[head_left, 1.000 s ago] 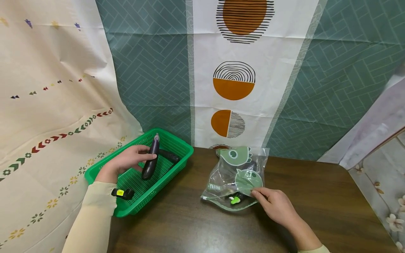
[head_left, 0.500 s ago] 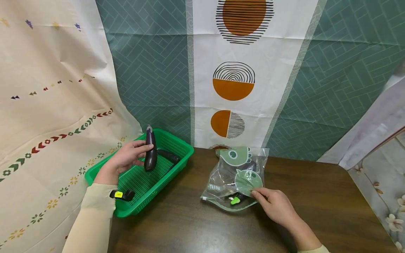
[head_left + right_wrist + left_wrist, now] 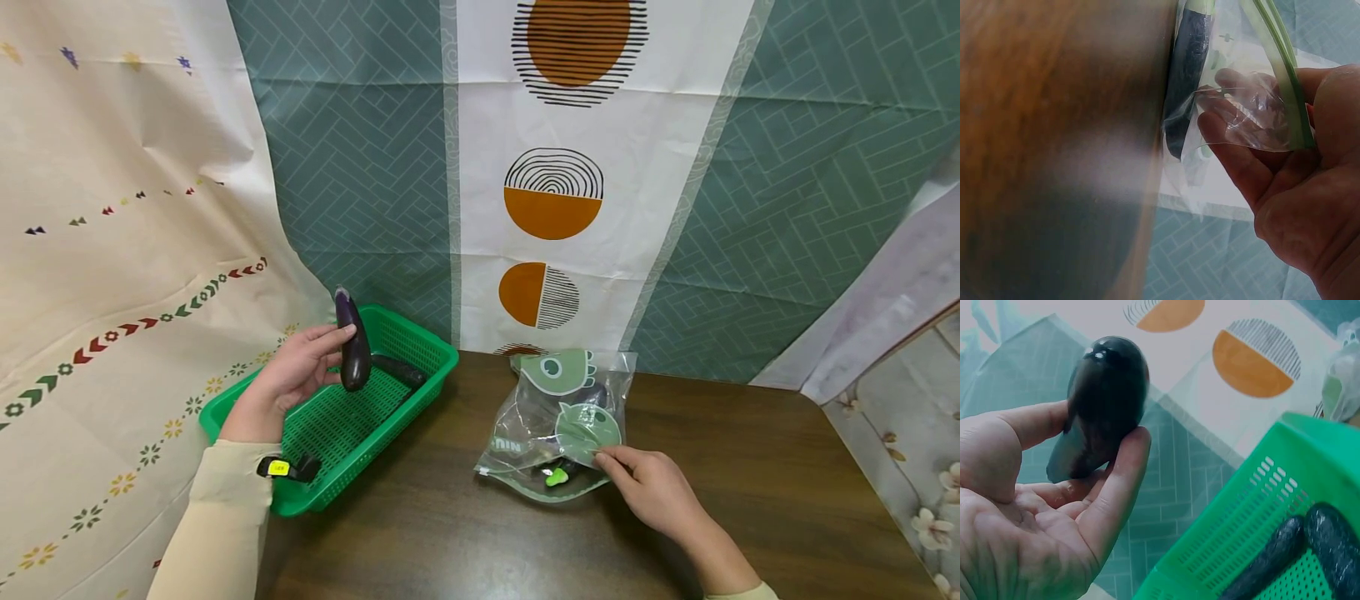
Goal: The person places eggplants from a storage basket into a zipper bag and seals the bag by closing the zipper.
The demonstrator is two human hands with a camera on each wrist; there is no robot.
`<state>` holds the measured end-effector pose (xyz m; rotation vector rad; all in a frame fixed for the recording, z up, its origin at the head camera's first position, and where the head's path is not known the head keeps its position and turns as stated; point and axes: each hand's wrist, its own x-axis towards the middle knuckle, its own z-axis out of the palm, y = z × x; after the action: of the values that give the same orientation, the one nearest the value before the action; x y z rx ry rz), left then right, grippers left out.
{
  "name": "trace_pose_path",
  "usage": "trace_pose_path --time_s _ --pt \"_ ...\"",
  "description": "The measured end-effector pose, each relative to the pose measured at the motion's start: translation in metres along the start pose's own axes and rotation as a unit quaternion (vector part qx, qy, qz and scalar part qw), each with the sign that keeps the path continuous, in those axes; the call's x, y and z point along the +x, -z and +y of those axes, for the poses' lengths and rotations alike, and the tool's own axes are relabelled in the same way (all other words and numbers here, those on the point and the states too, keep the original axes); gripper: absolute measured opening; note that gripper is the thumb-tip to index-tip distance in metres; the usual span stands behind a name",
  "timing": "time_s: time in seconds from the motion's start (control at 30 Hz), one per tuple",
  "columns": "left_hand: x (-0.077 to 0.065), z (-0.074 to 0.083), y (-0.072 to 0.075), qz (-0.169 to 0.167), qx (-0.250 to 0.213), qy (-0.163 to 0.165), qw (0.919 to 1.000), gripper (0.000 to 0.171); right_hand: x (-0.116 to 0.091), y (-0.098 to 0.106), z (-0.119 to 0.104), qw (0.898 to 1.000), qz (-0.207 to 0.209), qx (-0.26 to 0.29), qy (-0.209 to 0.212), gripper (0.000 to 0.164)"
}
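Observation:
My left hand holds a dark purple eggplant between thumb and fingers, raised over the green basket. The stem end points up and away. In the left wrist view, two dark, wrinkled long vegetables lie in the basket. My right hand pinches the near right edge of a clear zip bag with green animal prints. The right wrist view shows the bag's green-edged mouth between thumb and fingers. A long dark vegetable is inside the bag, and a bright green piece shows near its mouth.
The brown wooden table carries the basket at left and the bag right of centre. A green and white patterned cloth hangs behind, and a cream cloth hangs at left beside the basket.
My left hand has lifted the eggplant up and slightly left, its stem end tipping leftward. The right hand and the bag have stayed in place.

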<state>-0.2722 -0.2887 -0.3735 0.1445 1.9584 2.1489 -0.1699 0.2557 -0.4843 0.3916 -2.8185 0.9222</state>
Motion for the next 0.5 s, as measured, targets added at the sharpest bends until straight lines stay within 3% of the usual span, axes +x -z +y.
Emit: trace_pose_path --time_s 0.5 --pt "-0.008 0.007 -0.026 -0.008 -0.071 -0.05 0.9962 0.029 0.0 -0.001 0.0 1.0 0.002 -0.003 -0.001 0.019"
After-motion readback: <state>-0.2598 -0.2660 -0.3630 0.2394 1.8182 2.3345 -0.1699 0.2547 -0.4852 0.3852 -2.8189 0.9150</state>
